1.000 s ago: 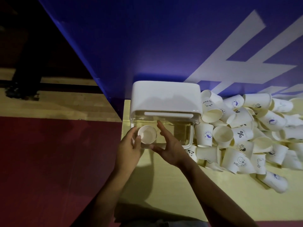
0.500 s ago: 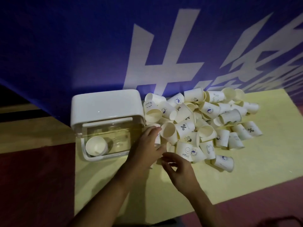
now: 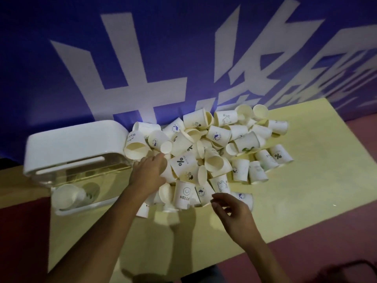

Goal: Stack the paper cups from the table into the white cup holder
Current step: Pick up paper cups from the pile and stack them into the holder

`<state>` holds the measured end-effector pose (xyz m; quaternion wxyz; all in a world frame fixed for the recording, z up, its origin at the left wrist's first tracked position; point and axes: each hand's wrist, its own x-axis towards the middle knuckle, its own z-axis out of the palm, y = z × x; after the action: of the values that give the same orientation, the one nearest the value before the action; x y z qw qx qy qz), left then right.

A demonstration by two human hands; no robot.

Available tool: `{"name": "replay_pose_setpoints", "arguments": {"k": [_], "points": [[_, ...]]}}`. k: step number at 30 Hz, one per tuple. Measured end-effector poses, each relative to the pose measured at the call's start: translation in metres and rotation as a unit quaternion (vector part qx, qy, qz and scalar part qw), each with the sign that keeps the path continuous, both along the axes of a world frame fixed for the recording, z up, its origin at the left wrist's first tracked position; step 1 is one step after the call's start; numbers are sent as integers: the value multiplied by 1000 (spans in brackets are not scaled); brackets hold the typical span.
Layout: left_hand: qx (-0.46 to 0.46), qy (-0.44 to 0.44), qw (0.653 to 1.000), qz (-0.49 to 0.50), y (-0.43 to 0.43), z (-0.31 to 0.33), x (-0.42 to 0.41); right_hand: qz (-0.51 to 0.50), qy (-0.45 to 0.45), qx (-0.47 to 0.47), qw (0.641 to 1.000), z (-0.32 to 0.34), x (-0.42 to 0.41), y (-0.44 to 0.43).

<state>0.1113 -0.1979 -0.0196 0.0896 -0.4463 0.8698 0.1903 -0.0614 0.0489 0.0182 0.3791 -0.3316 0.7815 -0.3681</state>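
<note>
**Over the cup pile, 2 hands**

Nearest the camera, the right hand hovers with loosely curled fingers, holding nothing, just short of the paper cups heaped on the yellow table. Between both hands is a "HELLO" cup. Farther in, the left hand lies on the pile's edge; whether it grips a cup cannot be told. Left of that hand sits the white cup holder, with 1 cup lying in its clear body. Beyond the hands hangs a blue banner.
</note>
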Motion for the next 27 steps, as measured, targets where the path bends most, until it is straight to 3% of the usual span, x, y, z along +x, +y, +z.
{"name": "replay_pose_setpoints", "arguments": {"k": [5, 10, 12, 14, 17, 22, 27], "points": [[-34, 84, 994, 58, 12, 22, 5, -23, 82, -9, 996, -2, -74, -11], [-10, 183, 973, 139, 42, 48, -13, -218, 102, 38, 970, -7, -166, -52], [9, 230, 959, 167, 53, 55, -26, -280, 2, 93, 956, -15, -196, -70], [11, 261, 948, 180, 60, 56, -40, -320, -154, 128, 926, -23, -213, -88], [17, 275, 941, 196, 65, 55, -57, -313, -284, 145, 895, -37, -222, -108], [33, 279, 937, 208, 61, 54, -72, -342, -326, 120, 873, -52, -223, -122], [44, 283, 935, 209, 57, 51, -76, -365, -299, 103, 876, -60, -225, -121]]}}
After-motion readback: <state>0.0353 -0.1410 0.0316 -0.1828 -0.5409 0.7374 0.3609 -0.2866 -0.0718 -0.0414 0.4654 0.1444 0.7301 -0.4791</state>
